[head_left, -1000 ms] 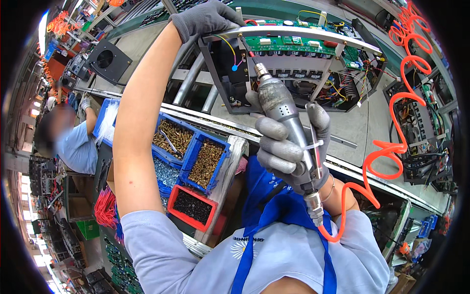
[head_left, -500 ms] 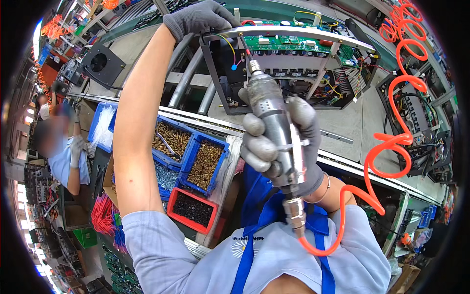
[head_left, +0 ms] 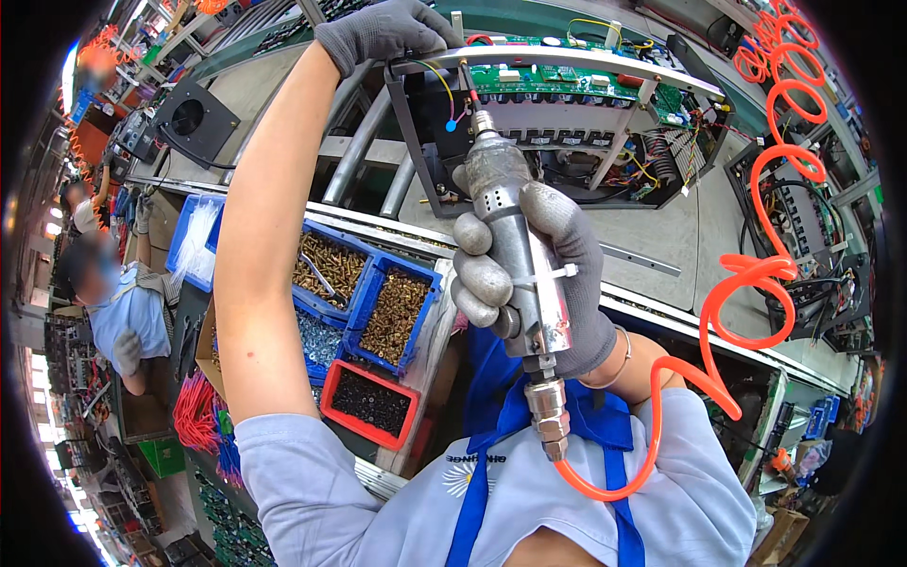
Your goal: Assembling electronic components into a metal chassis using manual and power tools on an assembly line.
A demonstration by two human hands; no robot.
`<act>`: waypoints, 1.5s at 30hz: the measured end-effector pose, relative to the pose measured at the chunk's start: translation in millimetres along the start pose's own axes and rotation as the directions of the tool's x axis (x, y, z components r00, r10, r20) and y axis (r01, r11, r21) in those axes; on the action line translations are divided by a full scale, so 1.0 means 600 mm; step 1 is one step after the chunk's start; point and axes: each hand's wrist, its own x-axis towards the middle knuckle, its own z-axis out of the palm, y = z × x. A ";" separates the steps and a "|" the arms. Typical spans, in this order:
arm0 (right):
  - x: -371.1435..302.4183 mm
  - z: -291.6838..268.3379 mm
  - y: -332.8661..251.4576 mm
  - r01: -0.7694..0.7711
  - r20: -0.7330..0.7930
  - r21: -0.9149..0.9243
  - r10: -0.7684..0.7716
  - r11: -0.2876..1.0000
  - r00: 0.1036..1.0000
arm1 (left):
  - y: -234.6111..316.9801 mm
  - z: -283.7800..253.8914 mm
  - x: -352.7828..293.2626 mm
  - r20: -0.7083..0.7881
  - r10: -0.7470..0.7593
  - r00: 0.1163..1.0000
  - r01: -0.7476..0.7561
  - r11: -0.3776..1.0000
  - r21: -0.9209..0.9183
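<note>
In my gloved right hand (head_left: 543, 269) is a silver air screwdriver (head_left: 508, 203), with my fingers wrapped round its body. It tilts up and to the left; its bit reaches a screw spot near the left end of a pale metal bar (head_left: 567, 60). My gloved left hand (head_left: 392, 33) is closed at that end of the bar, its fingertips beside the bit; the palm side is hidden. The bar runs across the front of an open black metal chassis (head_left: 413, 142) holding a green circuit board (head_left: 529, 80) and wires. An orange coiled air hose (head_left: 699, 378) trails from the screwdriver's tail.
Blue bins (head_left: 430, 300) of brass screws and silver hardware stand below my left forearm, beside a red bin (head_left: 331, 392) of black screws. Metal rollers (head_left: 364, 146) lie left of the chassis. A black fan panel (head_left: 194, 123) and a co-worker (head_left: 128, 307) are farther left.
My right hand and the screwdriver's rear have shifted slightly left, leaving the tool a little steeper. The bit stays at the bar and my left hand holds still. The co-worker's hand has dropped.
</note>
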 end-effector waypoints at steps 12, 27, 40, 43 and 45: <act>-0.119 -0.023 -0.101 -0.224 -0.078 -0.257 0.211 0.940 0.974 | 0.057 0.012 0.046 -0.005 -0.546 0.838 0.543 0.833 -0.101; -0.581 -0.580 -0.450 -0.509 -0.282 -0.860 -0.814 -0.020 0.508 | 0.033 0.065 0.044 -0.492 -0.568 0.660 0.441 0.823 -0.358; -0.698 -0.509 -0.614 -0.846 -0.191 -0.485 -0.917 -0.221 0.349 | 0.176 0.483 0.208 -0.130 -0.130 0.983 0.183 0.757 0.627; -0.567 -0.294 -0.550 -0.452 0.150 -0.870 -0.979 -0.196 0.135 | 0.126 0.569 0.224 0.089 -0.593 0.800 0.343 0.574 0.743; -0.493 -0.152 -0.495 -0.159 0.437 -0.871 -0.880 -0.466 0.185 | 0.087 0.605 0.248 0.108 -0.631 0.768 0.365 0.571 0.735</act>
